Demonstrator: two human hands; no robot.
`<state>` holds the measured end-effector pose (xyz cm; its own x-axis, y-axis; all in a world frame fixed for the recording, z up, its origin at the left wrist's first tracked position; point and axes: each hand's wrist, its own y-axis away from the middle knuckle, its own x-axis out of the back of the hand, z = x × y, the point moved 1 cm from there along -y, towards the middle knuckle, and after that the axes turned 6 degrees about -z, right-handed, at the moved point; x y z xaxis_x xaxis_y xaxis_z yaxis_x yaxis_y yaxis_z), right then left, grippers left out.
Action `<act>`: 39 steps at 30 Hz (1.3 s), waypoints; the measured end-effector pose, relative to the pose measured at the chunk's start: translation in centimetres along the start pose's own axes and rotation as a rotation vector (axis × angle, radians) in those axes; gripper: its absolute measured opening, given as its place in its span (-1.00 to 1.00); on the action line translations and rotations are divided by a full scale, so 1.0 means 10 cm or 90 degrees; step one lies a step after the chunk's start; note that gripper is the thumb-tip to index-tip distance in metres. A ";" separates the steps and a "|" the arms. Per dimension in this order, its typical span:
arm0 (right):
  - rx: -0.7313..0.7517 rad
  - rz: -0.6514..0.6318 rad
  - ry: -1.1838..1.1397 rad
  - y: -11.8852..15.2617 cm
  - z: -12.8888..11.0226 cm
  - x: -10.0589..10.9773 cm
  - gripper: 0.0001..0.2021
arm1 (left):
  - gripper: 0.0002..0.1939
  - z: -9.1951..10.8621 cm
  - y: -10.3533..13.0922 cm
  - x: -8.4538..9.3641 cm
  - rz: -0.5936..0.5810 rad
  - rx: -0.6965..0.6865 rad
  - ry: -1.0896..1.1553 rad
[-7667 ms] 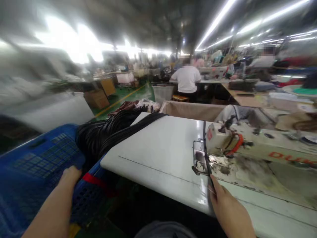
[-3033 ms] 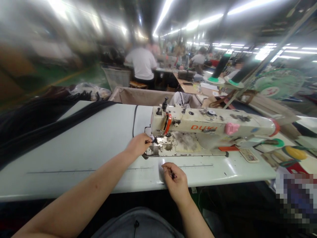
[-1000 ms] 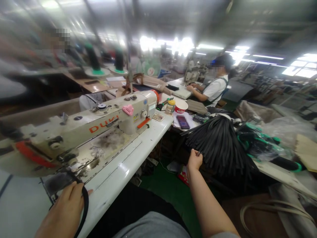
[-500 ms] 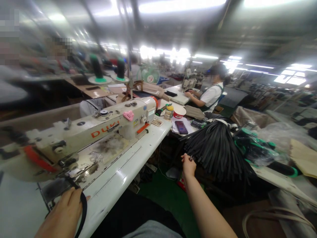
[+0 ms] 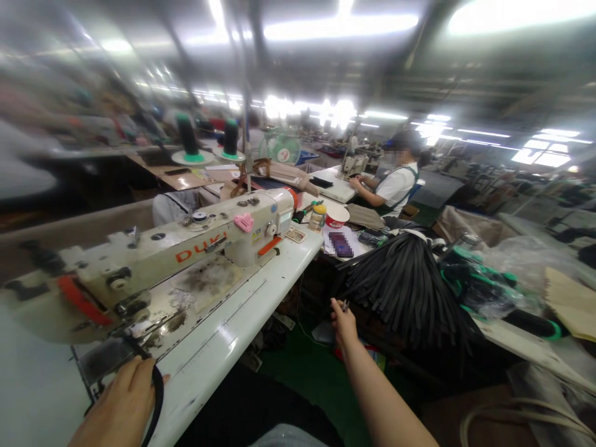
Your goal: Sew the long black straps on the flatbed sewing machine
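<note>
At the lower left, my left hand [image 5: 121,397] is closed on a black strap [image 5: 159,397], which loops down past its fingers and runs to the needle end of the sewing machine [image 5: 205,251]. The fingers rest on the white machine table close to the presser foot. My right hand [image 5: 344,326] hangs over the gap beside the table, closed around small thread snips [image 5: 345,306]; only their metal tips show. A thick bundle of black straps [image 5: 405,279] lies just beyond that hand, apart from it.
A phone [image 5: 341,244], a red-and-white tub [image 5: 336,216] and a yellow-lidded jar [image 5: 317,218] stand past the machine. Bagged green-and-black thread spools [image 5: 479,273] lie at the right. A co-worker [image 5: 395,180] sits at another machine. Two thread cones [image 5: 189,139] stand behind.
My right hand has moved slightly left and down, away from the strap bundle, with the snips still in it. My left hand stays on the strap. The view has shifted slightly.
</note>
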<state>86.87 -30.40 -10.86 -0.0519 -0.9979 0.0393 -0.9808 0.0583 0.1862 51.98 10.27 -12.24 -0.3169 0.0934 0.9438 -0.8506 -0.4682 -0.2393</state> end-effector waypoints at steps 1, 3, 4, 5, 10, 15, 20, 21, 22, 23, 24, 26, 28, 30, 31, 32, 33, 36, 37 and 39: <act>0.013 0.022 -0.009 -0.12 -0.09 0.04 -0.32 | -0.63 0.01 -0.01 0.01 0.006 -0.001 -0.002; 0.028 0.050 -0.014 -0.26 -0.18 0.06 -0.31 | -0.59 0.03 -0.02 0.01 0.021 0.002 -0.007; 0.030 0.053 -0.009 -0.25 -0.17 0.04 -0.32 | -0.58 0.04 -0.02 0.01 0.029 0.004 -0.011; 0.026 0.047 0.000 -0.19 -0.13 0.01 -0.34 | -0.57 0.06 -0.02 0.01 0.037 0.004 -0.015; -0.078 -0.128 0.075 0.54 0.45 -0.38 -0.57 | -0.64 0.24 0.00 0.05 0.121 0.011 -0.067; -0.144 -0.174 0.099 0.64 0.53 -0.53 -0.69 | -0.72 0.44 0.00 0.26 0.162 -0.049 -0.144; -0.049 -0.061 0.066 0.03 0.03 -0.32 -0.61 | -0.68 0.53 -0.01 0.44 0.126 -0.070 -0.165; -0.029 -0.050 0.063 -0.01 -0.03 -0.30 -0.57 | -0.68 0.55 -0.01 0.45 0.122 -0.065 -0.163; -0.014 -0.049 0.064 0.00 -0.07 -0.31 -0.54 | -0.69 0.56 -0.01 0.46 0.122 -0.061 -0.162; -0.003 -0.059 0.068 0.04 -0.08 -0.33 -0.53 | -0.70 0.57 -0.02 0.47 0.126 -0.059 -0.161; 0.002 -0.080 0.074 0.12 -0.06 -0.37 -0.52 | -0.71 0.59 -0.02 0.48 0.131 -0.059 -0.161; 0.006 -0.134 0.084 0.30 -0.02 -0.46 -0.53 | -0.73 0.63 -0.02 0.51 0.142 -0.063 -0.159; 0.008 -0.172 0.086 0.43 -0.01 -0.54 -0.52 | -0.74 0.67 -0.01 0.55 0.152 -0.071 -0.154; 0.015 -0.178 0.080 0.48 -0.06 -0.58 -0.47 | -0.74 0.69 0.00 0.57 0.156 -0.081 -0.154; 0.022 -0.175 0.076 0.47 -0.12 -0.59 -0.44 | -0.74 0.69 0.00 0.58 0.155 -0.082 -0.156; 0.031 -0.172 0.074 0.46 -0.19 -0.59 -0.41 | -0.74 0.69 0.01 0.58 0.153 -0.078 -0.158; 0.045 -0.172 0.073 0.44 -0.26 -0.59 -0.39 | -0.74 0.68 0.01 0.57 0.148 -0.073 -0.160; 0.102 -0.194 0.080 0.45 -0.46 -0.61 -0.40 | -0.71 0.62 0.03 0.51 0.120 -0.054 -0.146; 0.124 -0.208 0.084 0.49 -0.51 -0.64 -0.41 | -0.69 0.60 0.04 0.49 0.103 -0.056 -0.136; 0.166 -0.240 0.088 0.60 -0.58 -0.71 -0.45 | -0.65 0.57 0.07 0.48 0.068 -0.065 -0.115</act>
<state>82.49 -22.84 -4.36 0.3255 -0.9336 0.1500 -0.9416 -0.3345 -0.0386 52.31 5.37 -6.58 -0.3356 -0.1151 0.9349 -0.8568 -0.3752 -0.3537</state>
